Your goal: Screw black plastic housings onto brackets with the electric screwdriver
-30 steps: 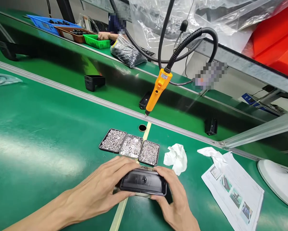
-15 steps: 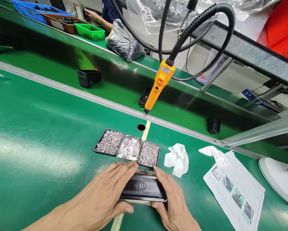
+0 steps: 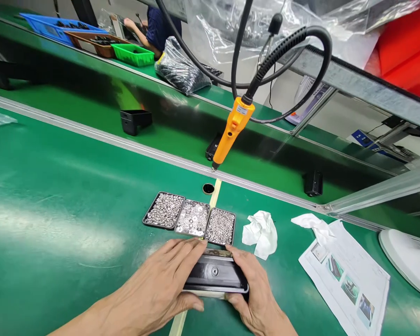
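Both my hands grip a black, shallow rectangular housing (image 3: 215,274) over the green table. My left hand (image 3: 164,275) wraps its left end, with the fingers along the far edge and the thumb at the near side. Around the right end, my right hand (image 3: 253,284) has its fingers and thumb closed. A small round boss with a hole shows in the housing's floor. Just beyond it stand three small trays: one of small metal parts (image 3: 165,210), one of washers (image 3: 193,218) and one of nut-like metal parts (image 3: 221,226).
An orange electric screwdriver (image 3: 232,133) hangs from a cable beyond the trays. White crumpled tissue (image 3: 260,234) and an instruction sheet (image 3: 346,280) lie to the right. Black parts (image 3: 135,122) sit on the green belt behind the metal rail (image 3: 101,140). A co-worker's arm (image 3: 139,35) shows at the back.
The whole view has shifted slightly, so the table things appear a little further right and lower. My hands keep the same grip on the black housing.
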Motion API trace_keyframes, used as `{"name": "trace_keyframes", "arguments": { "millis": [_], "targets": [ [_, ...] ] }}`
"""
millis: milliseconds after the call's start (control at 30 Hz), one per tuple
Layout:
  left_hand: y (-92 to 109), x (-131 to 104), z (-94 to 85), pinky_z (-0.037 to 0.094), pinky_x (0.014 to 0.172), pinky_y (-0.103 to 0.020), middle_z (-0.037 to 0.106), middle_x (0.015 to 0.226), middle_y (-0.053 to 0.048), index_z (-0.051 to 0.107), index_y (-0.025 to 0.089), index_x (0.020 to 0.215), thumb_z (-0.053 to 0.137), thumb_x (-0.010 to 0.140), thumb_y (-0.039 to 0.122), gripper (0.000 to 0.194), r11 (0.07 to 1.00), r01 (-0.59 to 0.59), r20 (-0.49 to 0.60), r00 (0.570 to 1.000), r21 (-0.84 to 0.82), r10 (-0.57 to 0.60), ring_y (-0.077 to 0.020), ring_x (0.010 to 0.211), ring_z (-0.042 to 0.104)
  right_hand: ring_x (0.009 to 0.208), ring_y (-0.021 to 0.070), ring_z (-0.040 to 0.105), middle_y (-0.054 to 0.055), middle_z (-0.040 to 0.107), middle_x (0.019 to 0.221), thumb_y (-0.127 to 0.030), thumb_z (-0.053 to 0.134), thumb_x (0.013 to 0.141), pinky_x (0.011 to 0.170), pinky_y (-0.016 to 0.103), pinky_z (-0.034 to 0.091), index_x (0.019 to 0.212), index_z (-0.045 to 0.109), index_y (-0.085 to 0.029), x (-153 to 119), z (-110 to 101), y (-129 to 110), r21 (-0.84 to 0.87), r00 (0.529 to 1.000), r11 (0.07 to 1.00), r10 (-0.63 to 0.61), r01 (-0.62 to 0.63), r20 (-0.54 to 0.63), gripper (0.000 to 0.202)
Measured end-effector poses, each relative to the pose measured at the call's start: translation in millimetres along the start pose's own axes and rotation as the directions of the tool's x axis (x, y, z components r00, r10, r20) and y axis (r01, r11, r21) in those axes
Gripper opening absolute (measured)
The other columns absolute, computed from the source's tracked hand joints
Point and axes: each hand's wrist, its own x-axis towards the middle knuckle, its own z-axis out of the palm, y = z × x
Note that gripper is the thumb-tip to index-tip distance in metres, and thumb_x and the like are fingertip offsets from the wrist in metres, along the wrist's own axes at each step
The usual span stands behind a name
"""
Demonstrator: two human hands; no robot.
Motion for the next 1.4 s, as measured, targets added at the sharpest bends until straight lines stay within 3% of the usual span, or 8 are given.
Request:
{"name": "trace_keyframes", "arguments": {
  "millis": [133,200,267,367,500,967,1167,1400],
  "targets": [
    [-3.7,4.6,-23.5,0.052,0.107,-0.054,0.055,0.151,-0.016,0.022,0.024,0.165,0.065,0.096,0.057,0.088,0.997,-0.004,0.040,0.999,-0.074,0.007,-0.0355,0.130,0.060,0.140,0.0314,0.052,0.016,0.050,0.154,-0.060,0.031,0.105,0.109,0.051,0.051,0.160,0.030,-0.024,-0.5,-1.3,1.9,0.033,1.000,0.999,0.011,-0.011,-0.011,0.066],
    [-13.6,14.0,-40.5,0.057,0.101,-0.045,0.058,0.149,-0.008,0.042,0.031,0.157,0.058,0.103,0.044,0.058,0.988,0.013,0.066,0.998,-0.154,-0.003,-0.0293,0.126,0.064,0.141,0.0318,0.051,0.015,0.051,0.153,-0.063,0.025,0.104,0.112,0.051,0.049,0.157,0.036,-0.025,-2.8,-1.7,3.9,0.064,0.997,0.996,0.057,-0.054,-0.044,0.066],
    [-29.0,28.3,-51.4,0.058,0.095,-0.036,0.067,0.135,-0.005,0.068,0.029,0.131,0.049,0.107,0.030,0.030,0.973,0.071,0.027,0.997,-0.217,-0.067,-0.0230,0.116,0.068,0.137,0.0314,0.054,0.014,0.055,0.149,-0.063,0.024,0.104,0.110,0.049,0.050,0.155,0.042,-0.026,-5.0,-1.3,6.1,0.109,0.986,0.987,0.126,-0.115,-0.105,0.066],
    [-54.9,52.3,-49.3,0.054,0.088,-0.037,0.072,0.104,-0.007,0.076,0.020,0.105,0.049,0.107,0.025,0.027,0.991,0.080,-0.026,0.996,-0.108,-0.083,-0.0222,0.100,0.065,0.116,0.0274,0.064,0.013,0.062,0.137,-0.063,0.024,0.105,0.095,0.042,0.056,0.150,0.049,-0.026,-6.2,0.4,8.4,0.184,0.954,0.963,0.233,-0.199,-0.189,0.063],
    [-74.3,73.1,-31.3,0.049,0.080,-0.037,0.071,0.091,-0.005,0.076,0.020,0.101,0.056,0.102,0.020,0.020,0.998,0.055,0.048,0.997,0.001,-0.055,-0.0229,0.089,0.059,0.095,0.0219,0.065,0.011,0.064,0.127,-0.057,0.027,0.107,0.084,0.037,0.056,0.145,0.054,-0.027,-4.4,2.1,8.8,0.224,0.928,0.945,0.290,-0.239,-0.234,0.056],
    [-76.8,79.1,-23.4,0.043,0.076,-0.038,0.066,0.090,-0.010,0.072,0.014,0.091,0.050,0.098,0.014,0.023,0.994,0.111,0.108,0.988,-0.002,-0.110,-0.0266,0.089,0.051,0.101,0.0203,0.062,0.009,0.061,0.118,-0.036,0.038,0.109,0.087,0.035,0.051,0.145,0.052,-0.028,-1.2,3.7,9.1,0.281,0.932,0.927,0.309,-0.250,-0.189,0.040],
    [-82.2,76.6,-22.3,0.044,0.086,-0.040,0.071,0.092,-0.008,0.076,0.018,0.094,0.048,0.104,0.021,0.030,0.978,0.168,0.082,0.984,-0.123,-0.159,-0.0262,0.094,0.056,0.101,0.0204,0.063,0.008,0.063,0.115,-0.034,0.037,0.108,0.089,0.034,0.051,0.144,0.054,-0.029,-0.2,1.9,7.3,0.282,0.926,0.923,0.322,-0.261,-0.198,0.039],
    [-69.4,73.5,-46.9,0.050,0.081,-0.033,0.074,0.096,-0.002,0.079,0.024,0.095,0.059,0.101,0.034,0.023,0.882,0.344,0.056,0.937,-0.322,-0.345,-0.0210,0.091,0.065,0.104,0.0196,0.063,0.006,0.063,0.114,-0.032,0.038,0.108,0.093,0.035,0.051,0.142,0.055,-0.031,1.8,2.9,8.8,0.291,0.922,0.917,0.336,-0.273,-0.193,0.038]
  ]
}}
